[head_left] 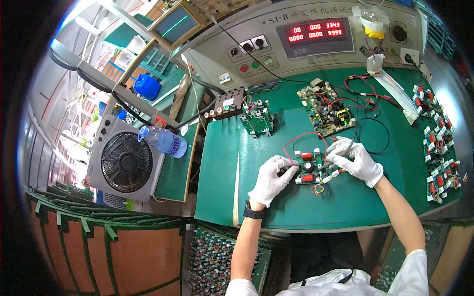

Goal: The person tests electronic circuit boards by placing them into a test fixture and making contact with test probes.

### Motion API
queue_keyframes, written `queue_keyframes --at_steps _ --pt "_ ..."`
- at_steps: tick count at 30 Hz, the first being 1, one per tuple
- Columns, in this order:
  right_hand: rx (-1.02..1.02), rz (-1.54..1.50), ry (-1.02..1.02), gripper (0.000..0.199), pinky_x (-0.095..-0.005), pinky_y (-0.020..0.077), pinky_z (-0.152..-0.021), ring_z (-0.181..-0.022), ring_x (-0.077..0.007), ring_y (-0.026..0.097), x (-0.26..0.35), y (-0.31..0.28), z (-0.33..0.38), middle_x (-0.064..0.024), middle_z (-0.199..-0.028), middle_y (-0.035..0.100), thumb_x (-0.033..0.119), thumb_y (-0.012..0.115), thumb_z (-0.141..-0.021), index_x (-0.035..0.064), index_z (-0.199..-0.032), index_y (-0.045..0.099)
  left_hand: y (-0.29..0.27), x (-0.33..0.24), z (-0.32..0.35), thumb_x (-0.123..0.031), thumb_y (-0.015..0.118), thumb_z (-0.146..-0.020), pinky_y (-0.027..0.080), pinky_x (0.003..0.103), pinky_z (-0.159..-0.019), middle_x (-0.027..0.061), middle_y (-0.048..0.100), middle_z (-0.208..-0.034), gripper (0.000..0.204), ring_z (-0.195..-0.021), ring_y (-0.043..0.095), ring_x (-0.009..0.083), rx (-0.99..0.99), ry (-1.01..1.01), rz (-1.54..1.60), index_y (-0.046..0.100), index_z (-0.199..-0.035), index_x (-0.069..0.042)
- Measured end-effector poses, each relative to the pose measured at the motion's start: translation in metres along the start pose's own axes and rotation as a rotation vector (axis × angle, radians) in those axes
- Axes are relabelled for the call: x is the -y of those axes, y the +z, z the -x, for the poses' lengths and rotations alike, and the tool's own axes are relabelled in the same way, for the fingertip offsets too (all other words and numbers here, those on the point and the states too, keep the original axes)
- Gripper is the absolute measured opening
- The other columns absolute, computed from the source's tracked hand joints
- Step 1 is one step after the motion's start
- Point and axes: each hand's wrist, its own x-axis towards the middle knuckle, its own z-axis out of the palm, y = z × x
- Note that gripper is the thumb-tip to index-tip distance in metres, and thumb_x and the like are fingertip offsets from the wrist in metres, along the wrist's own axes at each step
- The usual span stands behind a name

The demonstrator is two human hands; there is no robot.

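A small green circuit board with two red capacitors and a black round part lies on the green mat before me. My left hand, white-gloved, closes thumb and finger at the board's left edge, beside a red wire that loops up over the board. My right hand, also gloved, is closed around a thin probe lead above the board's right side; its tip is hidden by the fingers. A twisted coloured wire bundle sticks out from the board's near edge.
Behind are a larger populated board and another green board. Several more boards line the right edge. A grey test console stands at the back. Left are a bottle and a fan. Black cables cross the mat.
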Motion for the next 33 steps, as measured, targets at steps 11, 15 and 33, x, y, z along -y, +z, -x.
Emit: queue_keyframes --at_steps 11,15,33 --pt "0.001 0.003 -0.021 0.016 -0.0446 0.0448 -0.108 -0.095 -0.0278 0.072 0.0047 -0.0023 -0.0072 -0.0109 -0.091 0.078 0.017 0.069 -0.094 0.0035 -0.094 0.078 -0.0017 0.0006 -0.0074 -0.011 0.079 -0.087 0.05 0.032 -0.064 0.0078 0.063 -0.08 0.012 -0.068 0.059 0.0199 -0.017 0.058 -0.045 0.075 -0.096 -0.005" --pt "0.004 -0.016 -0.019 0.016 -0.0445 0.0446 -0.108 -0.094 -0.0274 0.072 0.0047 -0.0012 -0.0068 -0.011 -0.091 0.078 0.016 0.069 -0.095 0.0029 -0.094 0.078 -0.0012 0.0021 -0.0058 -0.01 0.079 -0.087 0.05 0.032 -0.064 0.0079 0.063 -0.081 0.012 -0.068 0.059 0.0193 -0.016 0.062 -0.034 0.075 -0.096 -0.004" --pt "0.001 -0.041 -0.008 0.016 -0.0463 0.0415 -0.112 -0.095 -0.0262 0.073 0.0026 -0.0001 -0.0024 -0.0114 -0.093 0.078 0.017 0.07 -0.094 0.0027 -0.096 0.078 -0.0031 -0.005 -0.0021 -0.014 0.076 -0.089 0.049 0.031 -0.069 0.0093 0.069 -0.086 0.013 -0.076 0.063 0.0209 0.018 -0.025 -0.039 0.077 -0.098 -0.005"
